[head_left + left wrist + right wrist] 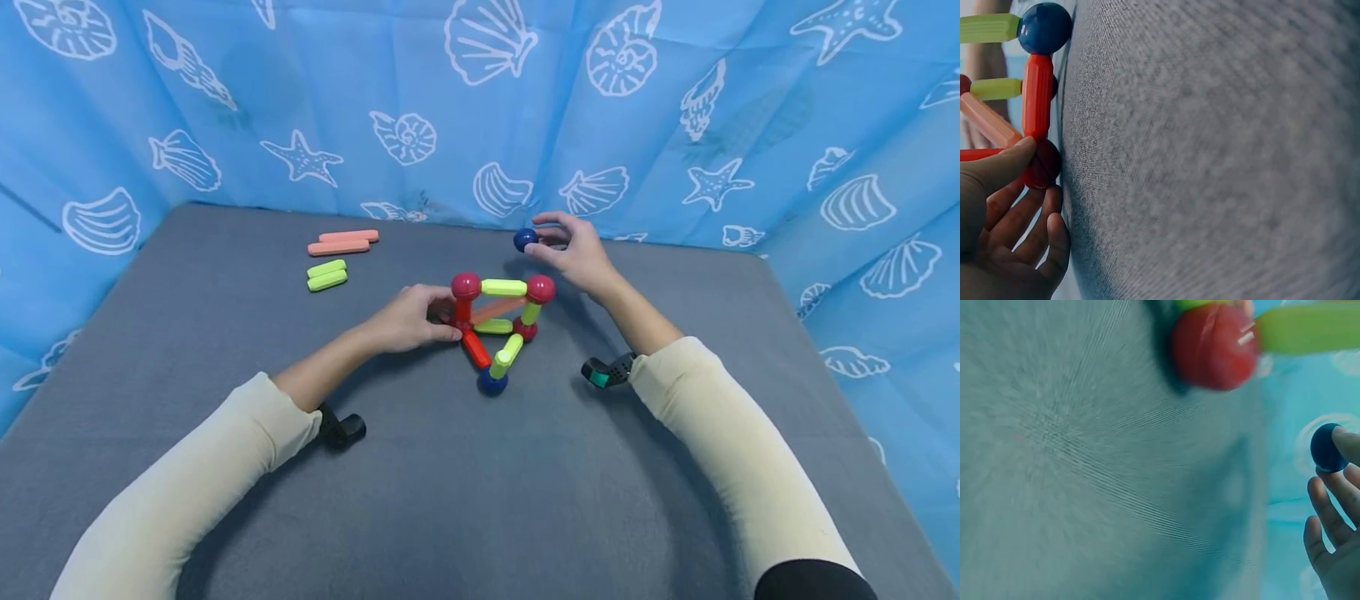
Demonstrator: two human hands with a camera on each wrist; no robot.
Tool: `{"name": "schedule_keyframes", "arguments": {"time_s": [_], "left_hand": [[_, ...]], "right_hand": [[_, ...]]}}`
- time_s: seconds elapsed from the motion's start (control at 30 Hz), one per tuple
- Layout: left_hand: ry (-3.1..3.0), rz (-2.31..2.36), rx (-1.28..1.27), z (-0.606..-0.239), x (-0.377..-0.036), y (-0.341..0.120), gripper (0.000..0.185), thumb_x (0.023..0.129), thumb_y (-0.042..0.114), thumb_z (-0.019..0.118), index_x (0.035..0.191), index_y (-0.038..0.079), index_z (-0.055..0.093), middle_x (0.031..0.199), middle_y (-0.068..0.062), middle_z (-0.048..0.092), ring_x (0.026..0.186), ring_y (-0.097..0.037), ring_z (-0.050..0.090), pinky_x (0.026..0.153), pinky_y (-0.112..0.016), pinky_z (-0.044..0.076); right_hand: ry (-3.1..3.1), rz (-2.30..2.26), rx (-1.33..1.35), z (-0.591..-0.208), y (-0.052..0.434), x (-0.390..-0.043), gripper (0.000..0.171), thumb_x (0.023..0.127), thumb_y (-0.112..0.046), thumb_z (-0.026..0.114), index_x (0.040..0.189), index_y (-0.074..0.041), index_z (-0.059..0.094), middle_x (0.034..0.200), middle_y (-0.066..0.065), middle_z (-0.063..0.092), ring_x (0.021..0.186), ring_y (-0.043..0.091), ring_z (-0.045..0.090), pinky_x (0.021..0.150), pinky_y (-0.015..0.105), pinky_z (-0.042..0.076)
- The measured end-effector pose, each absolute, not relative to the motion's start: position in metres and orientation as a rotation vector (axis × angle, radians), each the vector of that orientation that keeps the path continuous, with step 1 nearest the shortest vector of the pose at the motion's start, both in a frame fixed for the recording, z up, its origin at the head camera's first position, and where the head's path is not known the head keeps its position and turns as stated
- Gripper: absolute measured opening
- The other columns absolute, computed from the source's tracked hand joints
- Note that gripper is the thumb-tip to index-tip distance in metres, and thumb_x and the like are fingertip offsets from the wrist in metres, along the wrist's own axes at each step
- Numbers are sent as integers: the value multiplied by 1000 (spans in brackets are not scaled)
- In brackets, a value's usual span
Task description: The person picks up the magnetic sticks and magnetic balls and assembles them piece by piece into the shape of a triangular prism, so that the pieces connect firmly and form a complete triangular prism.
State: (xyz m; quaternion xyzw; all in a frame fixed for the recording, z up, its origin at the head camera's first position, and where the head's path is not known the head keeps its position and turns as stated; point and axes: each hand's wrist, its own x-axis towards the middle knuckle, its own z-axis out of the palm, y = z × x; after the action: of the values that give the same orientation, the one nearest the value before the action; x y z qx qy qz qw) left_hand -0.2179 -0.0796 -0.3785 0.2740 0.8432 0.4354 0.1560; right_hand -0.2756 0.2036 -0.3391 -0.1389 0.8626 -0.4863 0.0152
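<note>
A frame of magnetic sticks and balls (504, 287) stands on the table, with red balls at its upper corners. At its near corner sits a blue ball (492, 382), from which a green stick (498, 363) rises with a free upper end. My left hand (408, 318) holds the lower left red ball (1042, 165), thumb across it where a red stick (1037, 97) joins. Behind the frame's upper right corner, my right hand (576, 252) pinches a loose blue ball (526, 240) between thumb and fingers, raised off the table. An orange stick (498, 310) slants through the frame.
Two orange sticks (339, 248) and two short green sticks (327, 282) lie at the back left of the grey table (480, 500). A blue curtain with shell prints (405, 137) hangs behind the table. Black wrist devices (342, 431) hang under both forearms.
</note>
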Motion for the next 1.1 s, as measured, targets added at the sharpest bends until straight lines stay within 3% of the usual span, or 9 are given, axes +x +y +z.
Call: {"name": "schedule_keyframes", "arguments": {"time_s": [0.17, 0.3, 0.4, 0.6, 0.77, 1.1], "left_hand": [[2418, 1229, 797, -376, -218, -78, 40, 86, 8, 77, 124, 4, 64, 118, -9, 68, 110, -23, 63, 101, -42, 47], [2419, 1216, 807, -373, -219, -77, 39, 86, 8, 76, 123, 5, 64, 117, -9, 68, 109, -22, 63, 101, -42, 47], [2417, 1215, 818, -371, -220, -77, 39, 86, 6, 76, 123, 4, 63, 117, -10, 68, 110, -23, 63, 101, -43, 47], [2396, 1223, 838, -371, -223, -79, 40, 86, 5, 76, 124, 4, 63, 119, -11, 67, 112, -24, 63, 102, -43, 46], [2404, 1213, 854, -374, -223, -79, 40, 87, 6, 75, 125, 4, 62, 120, -10, 67, 112, -24, 62, 102, -44, 46], [2413, 1196, 817, -373, -218, -79, 42, 88, 8, 75, 128, 5, 61, 121, -9, 66, 112, -23, 61, 103, -43, 45]], "right_hand": [[2738, -1620, -647, -300, 217, -248, 44, 93, -10, 70, 134, -5, 56, 127, 17, 66, 114, 19, 61, 87, 26, 49], [2773, -1632, -868, -275, 220, -220, 44, 90, -1, 71, 132, -3, 58, 125, 16, 66, 112, 12, 62, 85, 26, 47], [2729, -1606, -1038, -269, 215, -197, 47, 87, 6, 72, 131, -2, 59, 125, 13, 67, 114, 13, 63, 90, 28, 47], [2641, -1447, -1264, -287, 203, -164, 58, 80, 8, 77, 133, -3, 58, 126, 10, 66, 115, 18, 64, 103, 31, 45], [2561, -1400, -1396, -305, 198, -152, 62, 76, 8, 81, 133, 2, 56, 127, 15, 64, 115, 23, 65, 100, 31, 48], [2727, -1165, -1375, -320, 187, -143, 54, 81, -8, 83, 131, -7, 61, 135, 12, 59, 134, 27, 45, 102, 48, 45]]}}
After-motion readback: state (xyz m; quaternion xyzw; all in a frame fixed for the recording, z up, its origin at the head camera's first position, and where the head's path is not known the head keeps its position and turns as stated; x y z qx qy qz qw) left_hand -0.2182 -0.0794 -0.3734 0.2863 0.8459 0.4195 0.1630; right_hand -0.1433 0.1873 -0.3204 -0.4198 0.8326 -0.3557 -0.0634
